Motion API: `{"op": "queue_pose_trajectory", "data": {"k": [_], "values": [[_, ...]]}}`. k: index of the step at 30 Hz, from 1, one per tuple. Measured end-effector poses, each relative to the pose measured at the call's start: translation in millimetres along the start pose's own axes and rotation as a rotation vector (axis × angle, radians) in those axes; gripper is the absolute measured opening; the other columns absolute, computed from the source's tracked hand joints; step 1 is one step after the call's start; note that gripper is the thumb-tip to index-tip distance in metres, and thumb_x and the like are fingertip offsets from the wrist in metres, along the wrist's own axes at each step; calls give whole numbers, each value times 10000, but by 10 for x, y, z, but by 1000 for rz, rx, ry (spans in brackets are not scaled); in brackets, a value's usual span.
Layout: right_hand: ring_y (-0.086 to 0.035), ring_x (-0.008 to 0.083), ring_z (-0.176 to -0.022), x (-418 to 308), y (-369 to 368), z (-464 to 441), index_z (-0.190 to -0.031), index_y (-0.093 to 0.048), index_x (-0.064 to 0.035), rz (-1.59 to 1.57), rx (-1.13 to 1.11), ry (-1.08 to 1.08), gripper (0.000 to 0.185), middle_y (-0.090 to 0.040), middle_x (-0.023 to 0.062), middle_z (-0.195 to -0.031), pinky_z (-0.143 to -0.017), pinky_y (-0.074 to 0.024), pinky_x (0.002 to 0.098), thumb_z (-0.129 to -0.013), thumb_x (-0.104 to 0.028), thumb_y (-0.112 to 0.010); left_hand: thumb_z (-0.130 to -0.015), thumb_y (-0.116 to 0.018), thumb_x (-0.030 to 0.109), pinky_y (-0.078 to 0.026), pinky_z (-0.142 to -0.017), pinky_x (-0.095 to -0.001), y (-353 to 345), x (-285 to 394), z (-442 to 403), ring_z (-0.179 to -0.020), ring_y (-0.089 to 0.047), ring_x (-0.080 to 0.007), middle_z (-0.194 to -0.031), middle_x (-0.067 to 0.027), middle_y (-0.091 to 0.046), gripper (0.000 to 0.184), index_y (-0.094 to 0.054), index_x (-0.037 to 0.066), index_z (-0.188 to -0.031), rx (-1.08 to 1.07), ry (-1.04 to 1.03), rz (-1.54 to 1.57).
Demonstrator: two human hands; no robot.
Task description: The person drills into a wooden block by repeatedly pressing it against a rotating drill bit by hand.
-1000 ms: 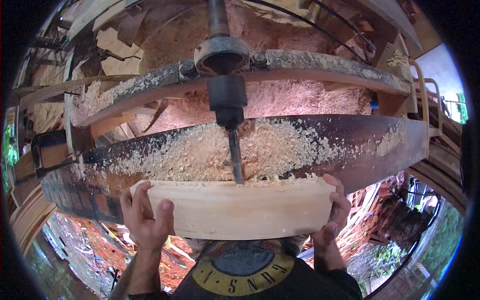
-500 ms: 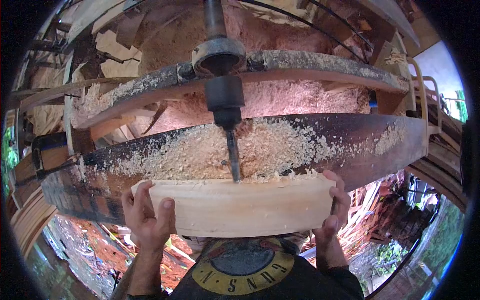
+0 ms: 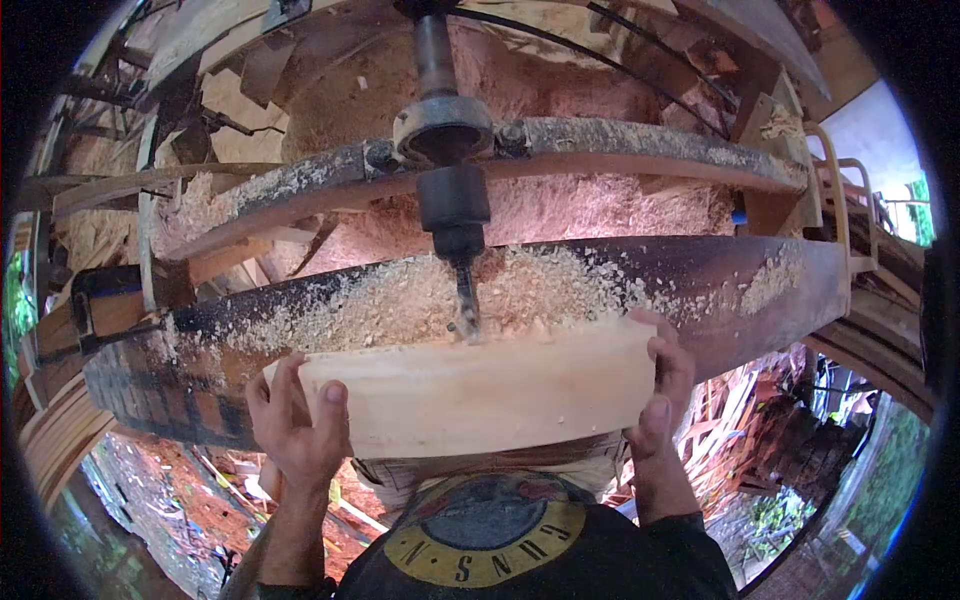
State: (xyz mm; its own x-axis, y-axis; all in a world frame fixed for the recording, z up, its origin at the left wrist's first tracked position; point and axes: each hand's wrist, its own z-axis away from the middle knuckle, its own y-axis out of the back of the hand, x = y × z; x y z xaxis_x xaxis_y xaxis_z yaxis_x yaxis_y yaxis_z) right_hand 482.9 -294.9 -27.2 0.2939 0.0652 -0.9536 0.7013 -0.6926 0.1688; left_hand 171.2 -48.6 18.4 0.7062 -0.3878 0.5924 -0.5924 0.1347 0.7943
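A pale wooden board lies across the near edge of a dark bench, with my hands at its two ends. My left hand grips the left end, thumb on the near face and fingers over the far corner. Around the right end my right hand is closed, its fingertips at the far edge. A drill bit in a dark chuck points down at the middle of the board's far edge, its tip close to or touching the wood; I cannot tell which.
Wood chips are heaped on the dark bench behind the board. Farther back, a dusty wooden beam crosses behind the chuck. Stacked boards stand at the left, and a bent metal frame at the right.
The board's right end has swung away from me and the board has shifted slightly left, my right hand moving with it. My left hand has barely moved.
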Motion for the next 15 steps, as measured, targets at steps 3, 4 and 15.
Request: {"op": "queue_pose_trajectory", "data": {"k": [3, 4, 15], "values": [[-504, 412, -1300, 154, -1, -171, -1362, -490, -53, -9, -49, 72, 620, -498, 350, -1412, -1090, -386, 567, -999, -554, -536, -853, -810, 292, -496, -908, -402, 14, -5, -25, -1012, -604, -321, -1105, -194, -582, 506, -681, -28, -1223, -2, 28, -9], [-503, 413, -1301, 187, -9, -275, -1359, -493, -49, -10, -58, 80, 624, -497, 352, -1413, -1091, -384, 565, -999, -557, -540, -853, -809, 297, -495, -912, -401, 0, -8, -44, -1012, -605, -319, -1107, -193, -579, 511, -680, -28, -1226, 5, 31, 2], [-485, 409, -1311, -141, 7, 284, -1355, -500, -51, 0, 28, -36, 646, -473, 360, -1423, -1103, -378, 555, -1018, -602, -487, -904, -779, 280, -468, -946, -383, 51, 26, 99, -1075, -553, -265, -1150, -133, -515, 463, -671, 16, -1268, -74, 40, 121]]}}
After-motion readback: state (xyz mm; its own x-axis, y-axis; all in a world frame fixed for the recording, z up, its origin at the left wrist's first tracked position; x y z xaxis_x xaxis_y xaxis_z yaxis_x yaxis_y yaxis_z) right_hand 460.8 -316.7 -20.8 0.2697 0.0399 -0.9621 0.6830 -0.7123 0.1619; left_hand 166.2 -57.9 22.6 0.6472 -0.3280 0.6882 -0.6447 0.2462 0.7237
